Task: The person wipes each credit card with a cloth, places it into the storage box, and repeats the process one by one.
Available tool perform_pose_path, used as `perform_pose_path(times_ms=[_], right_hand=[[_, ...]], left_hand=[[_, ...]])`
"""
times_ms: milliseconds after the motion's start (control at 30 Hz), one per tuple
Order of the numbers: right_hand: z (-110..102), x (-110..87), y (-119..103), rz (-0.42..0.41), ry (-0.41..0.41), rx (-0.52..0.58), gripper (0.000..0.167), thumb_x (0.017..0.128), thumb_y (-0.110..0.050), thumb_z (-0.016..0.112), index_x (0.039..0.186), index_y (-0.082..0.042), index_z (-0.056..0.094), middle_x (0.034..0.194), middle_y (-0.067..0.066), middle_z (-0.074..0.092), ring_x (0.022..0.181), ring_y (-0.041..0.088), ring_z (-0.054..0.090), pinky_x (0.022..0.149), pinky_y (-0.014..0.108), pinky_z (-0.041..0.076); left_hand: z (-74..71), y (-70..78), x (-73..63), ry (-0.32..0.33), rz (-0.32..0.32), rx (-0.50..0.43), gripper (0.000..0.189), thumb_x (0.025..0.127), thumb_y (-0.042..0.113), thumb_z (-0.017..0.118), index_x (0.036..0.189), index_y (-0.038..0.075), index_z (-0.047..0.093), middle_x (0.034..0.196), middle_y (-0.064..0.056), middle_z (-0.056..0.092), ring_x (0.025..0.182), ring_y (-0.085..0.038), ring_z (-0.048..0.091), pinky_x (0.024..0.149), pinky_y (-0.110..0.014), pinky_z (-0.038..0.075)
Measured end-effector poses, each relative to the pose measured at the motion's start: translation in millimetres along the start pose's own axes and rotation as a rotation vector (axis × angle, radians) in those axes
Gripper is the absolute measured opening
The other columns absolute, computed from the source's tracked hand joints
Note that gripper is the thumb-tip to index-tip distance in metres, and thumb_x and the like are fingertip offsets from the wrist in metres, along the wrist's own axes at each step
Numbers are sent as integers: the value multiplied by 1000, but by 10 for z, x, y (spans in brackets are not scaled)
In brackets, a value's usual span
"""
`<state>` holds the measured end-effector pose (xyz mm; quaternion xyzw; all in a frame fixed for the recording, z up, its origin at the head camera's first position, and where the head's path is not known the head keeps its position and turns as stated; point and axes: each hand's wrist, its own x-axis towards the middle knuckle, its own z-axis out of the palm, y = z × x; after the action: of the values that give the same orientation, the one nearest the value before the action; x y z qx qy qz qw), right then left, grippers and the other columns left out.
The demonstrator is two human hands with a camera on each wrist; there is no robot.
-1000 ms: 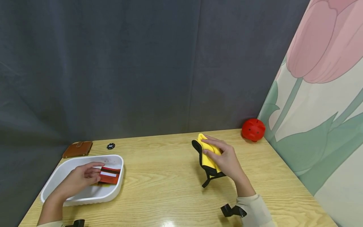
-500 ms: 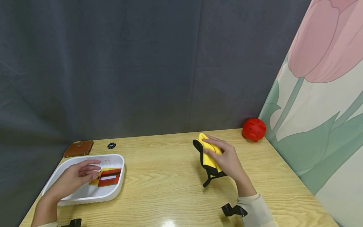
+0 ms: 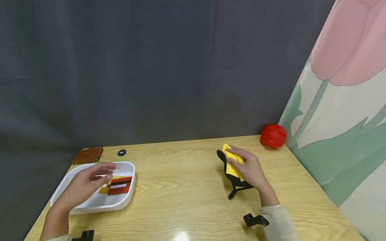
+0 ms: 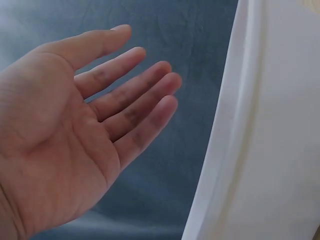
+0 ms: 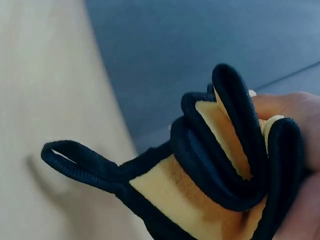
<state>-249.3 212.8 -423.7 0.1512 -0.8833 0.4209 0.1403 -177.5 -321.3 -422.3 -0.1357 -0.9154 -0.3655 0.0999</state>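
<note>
My left hand (image 3: 81, 187) hovers over the white tray (image 3: 122, 204) with relaxed fingers and nothing in them. The left wrist view shows its bare palm beside the tray's pale wall (image 4: 290, 125). Inside the tray lie a red card (image 3: 125, 190) with a black stripe and, partly under it, a yellow card (image 3: 104, 190). Over the table's right half, my right hand (image 3: 250, 169) pinches a folded yellow cloth (image 3: 233, 170) with black edging. A black hanging loop (image 5: 80, 165) sticks out from the cloth's corner in the right wrist view.
A brown leather wallet (image 3: 87, 155) lies behind the tray, near a black poker chip (image 3: 122, 152). A red piggy bank (image 3: 273, 136) stands in the far right corner. Dark curtain (image 3: 169, 73) borders the table's back; a flowered wall (image 3: 340, 140) borders its right.
My left hand has let go of the red card, which now rests on the yellow one, and has drawn off it. My right hand, with the cloth, has shifted slightly right.
</note>
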Motion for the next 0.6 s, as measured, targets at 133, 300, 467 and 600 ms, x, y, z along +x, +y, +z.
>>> perform_pose_path(times_ms=[133,300,467,600], right_hand=[[-46,-102,243,70,-32,-100,38,93,-9,76,131,-8,71,143,18,64,131,41,61,99,39,58],[-50,-209,436,118,-140,-172,43,95,-10,72,137,-4,65,146,25,59,137,48,53,111,65,45],[-248,-254,515,76,-262,-196,50,100,-20,69,145,-3,56,152,29,51,139,52,48,110,68,44],[-630,-130,411,8,-288,-231,59,102,-30,66,151,-2,48,155,30,46,139,53,47,106,72,45]], left_hand=[[12,80,-22,56,-1,30,37,99,26,72,135,22,65,128,-9,72,107,18,59,86,-6,50],[18,186,-7,93,-26,51,43,99,31,71,141,27,61,139,-3,66,114,18,51,90,-4,44],[113,335,142,20,-11,25,53,100,38,68,150,29,51,154,-5,52,139,-27,50,111,-51,46],[116,453,257,-54,26,55,64,99,42,68,156,29,41,164,-8,40,149,-41,37,108,-75,37]])
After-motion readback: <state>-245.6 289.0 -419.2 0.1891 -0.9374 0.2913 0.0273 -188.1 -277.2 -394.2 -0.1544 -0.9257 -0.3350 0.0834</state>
